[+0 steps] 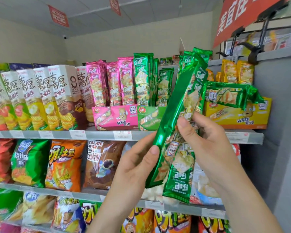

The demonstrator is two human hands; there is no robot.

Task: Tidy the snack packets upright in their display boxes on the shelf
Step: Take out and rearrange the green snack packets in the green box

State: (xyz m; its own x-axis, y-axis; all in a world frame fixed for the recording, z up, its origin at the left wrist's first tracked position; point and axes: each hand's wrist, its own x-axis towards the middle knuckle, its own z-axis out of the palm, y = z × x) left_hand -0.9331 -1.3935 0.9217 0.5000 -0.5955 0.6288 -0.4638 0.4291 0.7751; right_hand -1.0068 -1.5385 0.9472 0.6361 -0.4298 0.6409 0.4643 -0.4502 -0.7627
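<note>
**Green packets gripped in two hands, tilted, in front of the shelf**

Both hands hold a small bundle of green packets (180, 105). The left hand (138, 167) wraps its lower half, thumb pressed on the front face and fingers hidden behind. The right hand (207, 145) pinches the bundle near mid-length, thumb in front and fingers curled behind.

The bundle's long axis runs from below the left hand up and to the right, well off upright. Its top end rises above both hands, and its lower end hangs just below the left palm. One packet in the bundle, the lower packet (180, 175), shows its print upside down.

The green display box (148, 118) lies above the left hand and up-left of the right, beyond the bundle; the left hand is the nearer. Seating the bundle would probably need its top swung left until it stands vertical.

A stray packet (228, 95) lies flat across the yellow box (242, 118), above the right hand.
</note>
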